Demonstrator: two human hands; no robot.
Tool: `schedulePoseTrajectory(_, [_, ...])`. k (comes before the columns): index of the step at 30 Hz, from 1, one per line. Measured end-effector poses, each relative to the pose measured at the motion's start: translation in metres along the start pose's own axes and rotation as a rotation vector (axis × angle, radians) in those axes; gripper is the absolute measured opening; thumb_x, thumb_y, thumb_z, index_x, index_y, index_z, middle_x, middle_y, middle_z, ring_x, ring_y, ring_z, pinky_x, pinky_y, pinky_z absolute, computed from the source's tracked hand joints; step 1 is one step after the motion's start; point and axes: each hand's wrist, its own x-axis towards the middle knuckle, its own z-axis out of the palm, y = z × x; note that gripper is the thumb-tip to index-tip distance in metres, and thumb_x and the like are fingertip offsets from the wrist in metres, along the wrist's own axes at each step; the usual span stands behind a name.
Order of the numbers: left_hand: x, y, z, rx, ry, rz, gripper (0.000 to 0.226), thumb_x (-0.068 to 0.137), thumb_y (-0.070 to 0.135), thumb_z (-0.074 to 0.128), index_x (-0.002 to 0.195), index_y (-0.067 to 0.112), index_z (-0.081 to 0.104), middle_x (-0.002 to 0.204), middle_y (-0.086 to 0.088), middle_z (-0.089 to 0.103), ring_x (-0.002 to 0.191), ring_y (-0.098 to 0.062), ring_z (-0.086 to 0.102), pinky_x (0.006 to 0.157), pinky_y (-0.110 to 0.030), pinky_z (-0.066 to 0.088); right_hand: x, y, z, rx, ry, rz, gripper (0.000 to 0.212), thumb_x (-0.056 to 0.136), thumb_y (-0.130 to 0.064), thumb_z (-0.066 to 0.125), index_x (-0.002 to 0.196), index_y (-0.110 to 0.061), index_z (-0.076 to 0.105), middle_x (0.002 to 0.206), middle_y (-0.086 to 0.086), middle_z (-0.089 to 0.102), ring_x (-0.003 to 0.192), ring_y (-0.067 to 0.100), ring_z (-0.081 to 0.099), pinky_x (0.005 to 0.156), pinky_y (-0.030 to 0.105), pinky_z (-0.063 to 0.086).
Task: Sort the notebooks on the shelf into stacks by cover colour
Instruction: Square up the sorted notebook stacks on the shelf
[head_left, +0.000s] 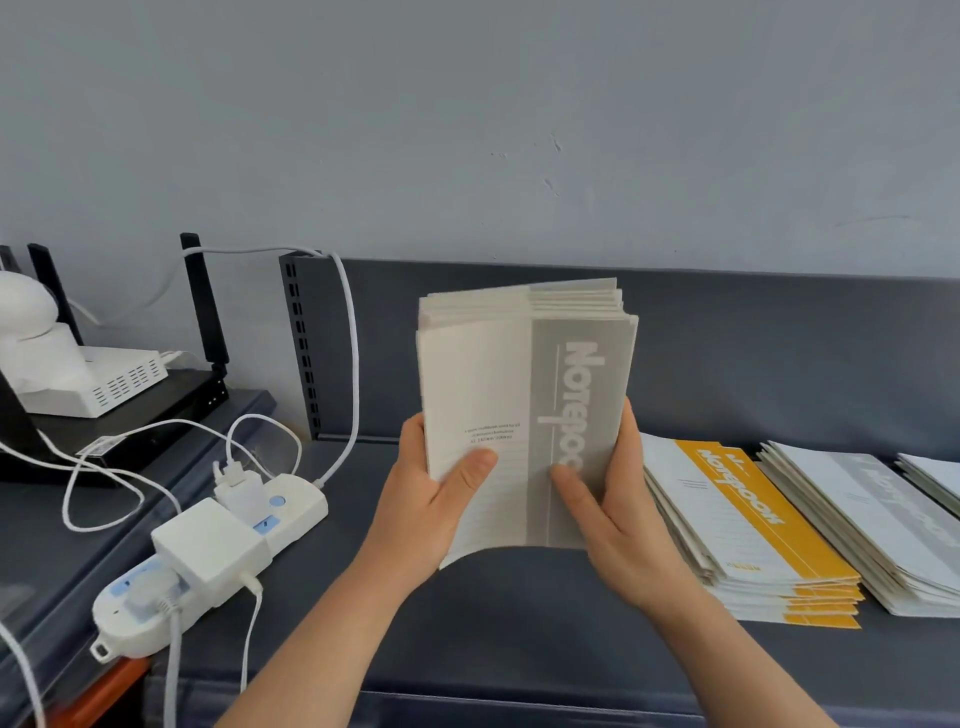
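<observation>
Head view: a bundle of notebooks (498, 384) is held upright over the dark shelf (519, 623). It is gripped from both sides. The left hand (431, 504) is curled round the left edge with its thumb pressed on the front cover. The right hand (618, 499) is wrapped round the right edge, its thumb laid on the grey band. The front cover is cream and grey; the colours behind it cannot be told from the fanned top edges. To the right a yellow stack (753, 525) lies flat on the shelf, with a grey stack (872, 514) just beside it. The corner of a further pile (935, 475) is seen at the frame edge.

The step in hand is judged to be the peeling of the front grey notebook from the bundle. This is best done with the bundle pinched firmly in the left hand while only the front cover is slid free by the right thumb, so that a single notebook is taken. It should then be carried over the yellow stack and laid squarely on the grey one. The power strip (218, 545) on the left is best avoided.
</observation>
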Motion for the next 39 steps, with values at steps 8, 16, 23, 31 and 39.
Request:
schedulePoseTrajectory(8, [-0.007,-0.038,0.002,0.091,-0.168,-0.169,0.065,0.085,0.047,0.055,0.140,0.033,0.022,0.116,0.048,0.031,0.114,0.018,0.041,0.081,0.000,0.038,-0.018,0.037,0.006,-0.179,-0.182,0.221,0.056,0.096,-0.017,0.048,0.134,-0.043,0.015,0.137,-0.021,0.034,0.122,-0.015,0.034,0.100,0.008,0.035])
schedulePoseTrajectory(16, [0.017,-0.023,-0.008,0.202,-0.186,-0.388,0.057,0.080,0.061,0.059,0.126,0.026,0.054,0.113,0.017,0.063,0.100,-0.003,0.061,0.081,-0.022,0.049,-0.002,0.017,-0.011,-0.066,-0.236,0.387,0.029,0.092,-0.020,0.056,0.118,-0.030,0.049,0.112,-0.018,0.064,0.102,-0.001,0.061,0.088,0.027,0.053])
schedulePoseTrajectory(23, [0.023,-0.032,-0.007,0.371,-0.302,-0.683,0.050,0.085,0.057,0.057,0.118,0.021,0.064,0.110,0.007,0.068,0.100,-0.013,0.062,0.086,-0.028,0.045,0.002,0.025,-0.007,-0.154,-0.393,0.627,0.011,0.092,-0.017,0.053,0.096,-0.022,0.062,0.100,-0.011,0.070,0.091,0.005,0.067,0.083,0.026,0.054])
schedulePoseTrajectory(31, [0.027,-0.040,0.001,0.558,-0.152,-0.671,0.055,0.072,0.059,0.069,0.100,0.012,0.060,0.091,0.002,0.067,0.083,-0.015,0.064,0.075,-0.031,0.052,0.003,0.041,-0.005,-0.353,-0.404,0.727,0.028,0.088,-0.039,0.057,0.103,-0.016,0.063,0.103,-0.003,0.066,0.088,0.012,0.064,0.076,0.026,0.052])
schedulePoseTrajectory(39, [0.024,-0.021,-0.001,0.699,0.042,-0.500,0.052,0.077,0.064,0.058,0.075,0.016,0.038,0.071,0.007,0.045,0.064,-0.012,0.045,0.054,-0.027,0.034,-0.002,0.028,-0.006,-0.617,-0.267,0.583,0.040,0.088,-0.044,0.052,0.116,-0.015,0.052,0.128,0.004,0.047,0.100,0.018,0.053,0.075,0.025,0.041])
